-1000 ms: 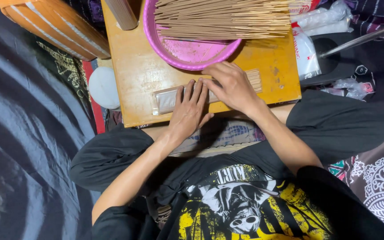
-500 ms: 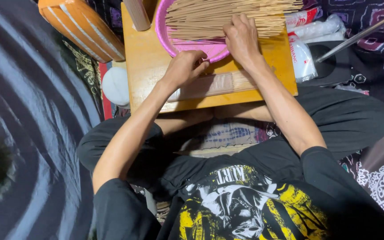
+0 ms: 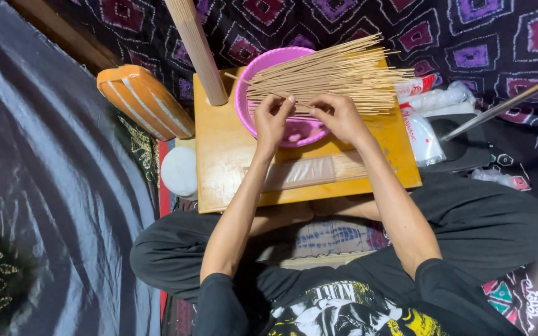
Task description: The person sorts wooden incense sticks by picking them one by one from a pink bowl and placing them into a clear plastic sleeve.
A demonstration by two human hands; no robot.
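Sticks point(image 3: 334, 78): thin bundle lying across pink bowl point(image 3: 250, 102) on wooden board point(image 3: 225, 155). L to R: orange striped object point(image 3: 147, 102) off board's left edge; wooden rod point(image 3: 197, 50) at bowl's left; left hand point(image 3: 272, 121) fingers pinching sticks; right hand point(image 3: 340, 115) fingers pinching same bundle; plastic packets point(image 3: 424, 118) at right edge.

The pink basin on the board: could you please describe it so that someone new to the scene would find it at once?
Start at the wooden board across the seated person's lap. At its far edge sits the pink basin, round, with a heap of thin sticks lying across its rim, and the left hand and right hand over it. It is the only round, bright pink thing there.
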